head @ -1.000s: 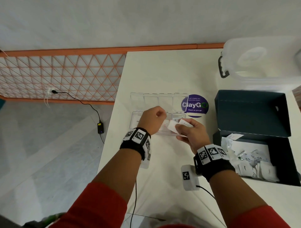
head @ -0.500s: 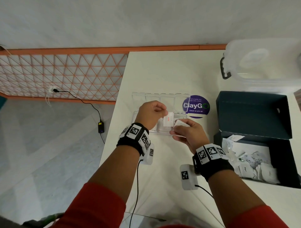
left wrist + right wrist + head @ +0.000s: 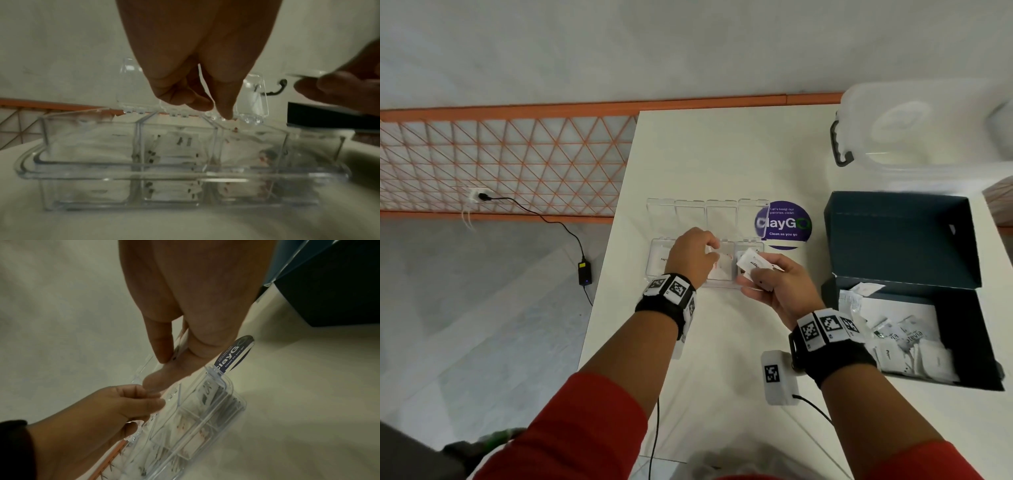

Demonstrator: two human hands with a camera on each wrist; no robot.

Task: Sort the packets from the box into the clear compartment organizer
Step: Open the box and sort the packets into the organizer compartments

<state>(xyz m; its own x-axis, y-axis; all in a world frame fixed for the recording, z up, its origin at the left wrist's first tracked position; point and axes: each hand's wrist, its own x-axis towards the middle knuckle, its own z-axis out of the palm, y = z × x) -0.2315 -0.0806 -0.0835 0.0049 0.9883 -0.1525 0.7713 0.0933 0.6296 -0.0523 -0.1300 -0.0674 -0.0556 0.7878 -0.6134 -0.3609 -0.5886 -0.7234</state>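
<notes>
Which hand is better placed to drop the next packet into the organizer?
Left. The left hand already pinches a packet directly over the clear organizer; the right hand grips its packets at the organizer's right end.

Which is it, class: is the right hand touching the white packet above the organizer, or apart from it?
Touching. In the head view the right hand pinches the white packet between thumb and fingers, holding it over the clear organizer.

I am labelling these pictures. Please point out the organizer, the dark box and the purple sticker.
organizer (image 3: 659, 263): head view, leftmost compartment.
dark box (image 3: 900, 236): head view, inside of raised lid.
purple sticker (image 3: 786, 224): head view, white lettering.
</notes>
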